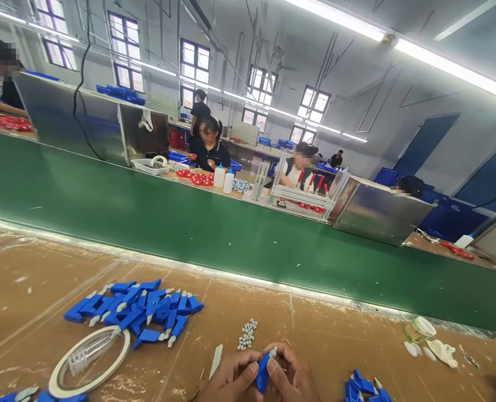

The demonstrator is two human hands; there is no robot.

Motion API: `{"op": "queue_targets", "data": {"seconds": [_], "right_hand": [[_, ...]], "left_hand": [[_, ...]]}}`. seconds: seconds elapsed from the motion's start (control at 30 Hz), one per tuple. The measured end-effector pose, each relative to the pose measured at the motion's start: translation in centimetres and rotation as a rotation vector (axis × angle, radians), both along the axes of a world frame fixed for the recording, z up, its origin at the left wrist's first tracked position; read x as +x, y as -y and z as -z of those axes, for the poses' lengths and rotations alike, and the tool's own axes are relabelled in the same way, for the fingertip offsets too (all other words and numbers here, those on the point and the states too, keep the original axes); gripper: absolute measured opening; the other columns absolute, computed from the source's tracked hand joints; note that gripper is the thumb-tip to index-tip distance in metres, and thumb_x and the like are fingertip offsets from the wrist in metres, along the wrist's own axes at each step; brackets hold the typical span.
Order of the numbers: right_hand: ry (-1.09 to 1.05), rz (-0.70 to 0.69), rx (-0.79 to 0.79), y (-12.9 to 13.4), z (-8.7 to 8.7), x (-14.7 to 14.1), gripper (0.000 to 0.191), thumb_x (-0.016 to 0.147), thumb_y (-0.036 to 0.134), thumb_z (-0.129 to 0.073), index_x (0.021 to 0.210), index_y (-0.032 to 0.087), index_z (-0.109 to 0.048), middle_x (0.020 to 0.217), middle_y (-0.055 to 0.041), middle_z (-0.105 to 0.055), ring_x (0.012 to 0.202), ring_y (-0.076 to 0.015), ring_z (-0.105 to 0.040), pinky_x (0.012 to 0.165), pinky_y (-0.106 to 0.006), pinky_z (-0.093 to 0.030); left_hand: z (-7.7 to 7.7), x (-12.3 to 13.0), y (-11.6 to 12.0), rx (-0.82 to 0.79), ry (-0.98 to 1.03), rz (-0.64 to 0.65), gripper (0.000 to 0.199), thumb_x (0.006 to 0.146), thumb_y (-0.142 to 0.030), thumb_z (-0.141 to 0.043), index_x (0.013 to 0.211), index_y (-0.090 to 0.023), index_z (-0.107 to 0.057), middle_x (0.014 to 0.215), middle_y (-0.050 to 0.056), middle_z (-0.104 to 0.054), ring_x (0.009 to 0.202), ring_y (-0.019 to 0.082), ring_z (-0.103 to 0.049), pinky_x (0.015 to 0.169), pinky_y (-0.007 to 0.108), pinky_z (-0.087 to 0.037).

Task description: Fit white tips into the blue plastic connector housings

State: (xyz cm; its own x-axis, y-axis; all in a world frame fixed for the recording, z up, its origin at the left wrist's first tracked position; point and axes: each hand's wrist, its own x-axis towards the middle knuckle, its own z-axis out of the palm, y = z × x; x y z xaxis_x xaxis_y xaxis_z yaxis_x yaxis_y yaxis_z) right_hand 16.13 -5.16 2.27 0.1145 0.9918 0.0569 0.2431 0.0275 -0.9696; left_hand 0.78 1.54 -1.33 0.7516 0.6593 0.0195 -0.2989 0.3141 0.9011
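Observation:
Between my two hands is a small blue plastic part with a grey tip, held low over the brown worktable. My left hand pinches it from the left, thumb on its side. From the right, my right hand grips it near the grey tip, thumb pressed on it. Just beyond my fingers lies a little cluster of small grey pieces. A pale flat strip rests left of my left hand. Further left is a heap of blue parts with grey tips.
A roll of tape surrounds a clear plastic piece at left. More blue parts lie right of my hands. A small tub and white scraps are further right. Beyond the green belt, several people sit at benches.

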Motion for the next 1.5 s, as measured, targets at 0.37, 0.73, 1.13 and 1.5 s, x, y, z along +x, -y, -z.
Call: {"op": "queue_targets", "data": {"seconds": [0.37,0.73,1.13,1.5], "right_hand": [[0.087,-0.127,-0.146,2.9,0.3,1.8,0.056,0.083,0.071,-0.057,0.101,0.022,-0.075,0.081,-0.0032,-0.06,0.071,-0.0177,-0.054,0.067,-0.03,-0.045],[-0.024,-0.219,-0.321,6.3,0.9,-0.9,0.043,0.073,0.057,-0.075,0.094,0.019,-0.079,0.077,0.0013,-0.051,0.061,-0.0122,-0.046,0.058,-0.026,-0.035],[0.386,-0.253,-0.055,6.6,0.4,-2.2,0.025,0.096,0.033,-0.055,0.089,0.023,-0.077,0.079,-0.0019,-0.057,0.071,-0.0173,-0.056,0.06,-0.028,-0.04],[0.511,-0.255,0.013,7.1,0.4,-1.8,0.035,0.103,0.043,-0.041,0.083,0.024,-0.063,0.08,-0.0014,-0.06,0.07,-0.0168,-0.057,0.065,-0.028,-0.043]], "left_hand": [[-2.0,-1.4,0.5,-0.555,0.153,0.07,0.032,0.072,-0.031,-0.082,0.097,-0.012,-0.077,0.076,0.01,-0.075,0.057,0.011,-0.068,0.052,0.014,-0.046],[-2.7,-2.2,-0.1,-0.65,0.19,0.112,0.019,0.077,-0.014,-0.072,0.095,-0.008,-0.075,0.076,0.01,-0.075,0.061,0.012,-0.07,0.054,0.014,-0.05],[-2.4,-2.4,-0.3,-0.644,0.178,0.079,0.028,0.079,-0.015,-0.076,0.104,-0.005,-0.072,0.084,0.012,-0.074,0.065,0.011,-0.069,0.06,0.015,-0.052],[-1.7,-1.9,-0.2,-0.603,0.123,0.071,0.031,0.076,-0.026,-0.082,0.099,-0.008,-0.073,0.077,0.008,-0.074,0.061,0.011,-0.068,0.058,0.017,-0.051]]}}
